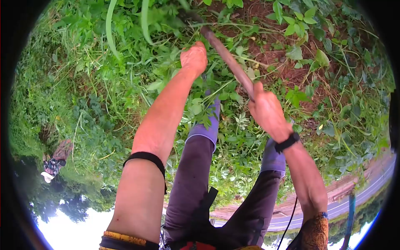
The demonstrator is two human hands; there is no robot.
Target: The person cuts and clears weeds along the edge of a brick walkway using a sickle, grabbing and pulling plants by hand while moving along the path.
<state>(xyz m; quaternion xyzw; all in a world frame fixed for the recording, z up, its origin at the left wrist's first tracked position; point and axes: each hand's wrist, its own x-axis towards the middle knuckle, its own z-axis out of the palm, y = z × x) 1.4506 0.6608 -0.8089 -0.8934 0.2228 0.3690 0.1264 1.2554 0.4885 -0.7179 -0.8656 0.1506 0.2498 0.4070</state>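
My right hand (270, 111), with a black band at its wrist, is wrapped round the lower end of a wooden tool handle (229, 60). The handle slants up and left into the foliage, where its far end is blurred and its head cannot be made out. My left hand (194, 57) is closed among green weeds (198, 104), left of the handle and apart from it. Leafy stems hang below that fist and seem to be gripped in it, though the fingers are partly turned away.
My purple boots (204, 129) stand in dense low plants. Bare reddish soil (287, 77) shows right of the handle. Another person in a white hat (48, 177) is far off at the left. A road (333, 209) and a blue post (351, 214) lie at the lower right.
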